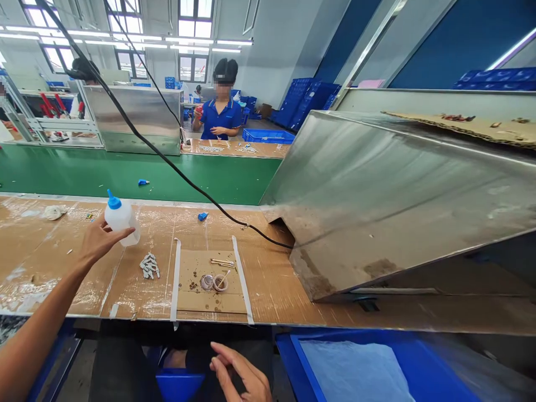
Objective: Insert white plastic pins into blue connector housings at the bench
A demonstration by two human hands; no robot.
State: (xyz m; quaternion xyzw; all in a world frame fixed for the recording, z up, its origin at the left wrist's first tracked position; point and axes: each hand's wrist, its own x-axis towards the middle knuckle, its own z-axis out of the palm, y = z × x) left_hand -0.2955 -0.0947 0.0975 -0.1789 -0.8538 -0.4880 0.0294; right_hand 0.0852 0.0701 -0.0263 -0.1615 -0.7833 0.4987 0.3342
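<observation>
In the head view, my left hand point(100, 241) is wrapped round a translucent white squeeze bottle point(124, 219) with a blue nozzle cap, over the left part of the workbench. Low in front of the bench edge, my right hand point(243, 375) is loosely curled, its thumb and index finger apart and nothing visible between them. To the right of the bottle lies a small pile of grey-white parts point(149, 266). On a taped cardboard mat point(196, 304) sit two small round dishes, a left one point(206, 282) and a right one point(220, 282) with a stick in it, beside several cotton swabs point(222, 262).
A large sheet-metal hood point(377, 206) stands on the right, with a black cable point(201, 192) running to it. Beyond the cardboard-covered bench point(268, 279) is a green conveyor belt point(226, 180). A blue bin point(288, 363) is below right. A co-worker point(220, 117) works across the belt.
</observation>
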